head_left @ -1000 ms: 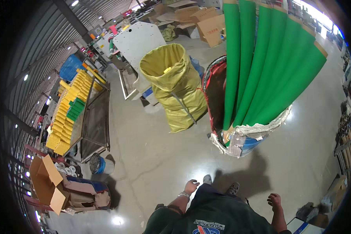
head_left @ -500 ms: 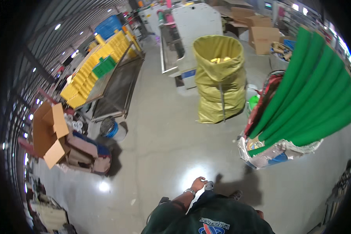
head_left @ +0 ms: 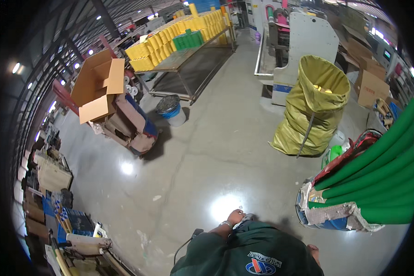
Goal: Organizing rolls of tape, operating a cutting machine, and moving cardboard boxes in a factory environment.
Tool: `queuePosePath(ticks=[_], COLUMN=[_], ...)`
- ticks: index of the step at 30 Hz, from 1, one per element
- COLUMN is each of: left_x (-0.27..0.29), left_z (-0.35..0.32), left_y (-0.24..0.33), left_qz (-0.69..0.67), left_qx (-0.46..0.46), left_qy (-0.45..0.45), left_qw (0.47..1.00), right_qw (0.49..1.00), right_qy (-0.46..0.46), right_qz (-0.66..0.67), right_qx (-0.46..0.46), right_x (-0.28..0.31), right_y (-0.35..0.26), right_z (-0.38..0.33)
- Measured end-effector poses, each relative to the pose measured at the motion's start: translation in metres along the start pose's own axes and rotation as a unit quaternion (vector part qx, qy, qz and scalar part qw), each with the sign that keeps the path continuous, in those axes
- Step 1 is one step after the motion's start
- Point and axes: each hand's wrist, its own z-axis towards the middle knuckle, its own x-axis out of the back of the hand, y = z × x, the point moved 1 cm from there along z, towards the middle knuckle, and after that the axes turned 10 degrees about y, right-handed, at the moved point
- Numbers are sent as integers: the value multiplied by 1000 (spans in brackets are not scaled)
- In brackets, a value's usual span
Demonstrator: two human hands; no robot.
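My left hand (head_left: 237, 216) hangs low in front of my body, above the grey floor. Its fingers are loosely bent, and I see nothing in it. Close to my right side, my right hand (head_left: 313, 252) shows only in part, and its fingers are hidden. Neither hand touches an object that I can see. The nearest thing on the right is a foil-edged blue drum (head_left: 326, 218) holding long green foam tubes (head_left: 372, 177). Beyond it stands a tall yellow-green sack (head_left: 315, 108) with small yellow pieces inside its open mouth.
Left, an open cardboard box (head_left: 96, 87) rests on a padded bin (head_left: 135, 126). Beside it stands a bucket (head_left: 175, 115) with a black liner. Farther off, a table (head_left: 175, 64) bears stacked yellow rolls (head_left: 158, 43) and green ones. A white machine (head_left: 303, 43) stands behind the sack.
My view has turned left, so the sack, drum and table appear farther right. More racks and containers show at the lower left. My left hand stays low in front of me.
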Motion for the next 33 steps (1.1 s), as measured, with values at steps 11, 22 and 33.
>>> queuePosePath(ticks=[11,22,33], left_x=[-14,-20,-36], left_z=[-16,-26,8], left_y=[12,55,-5], left_qz=[108,278,132], left_qx=[-79,-416,-160], left_qy=[-31,-267,-106], left_qw=[991,824,972], right_qw=[994,997,994], right_qy=[-87,6,-8], right_qz=[-64,-65,-93], right_qx=[19,-47,-55], right_x=[3,10,5], right_y=[-5,6,-6], right_z=[-3,-44,-81])
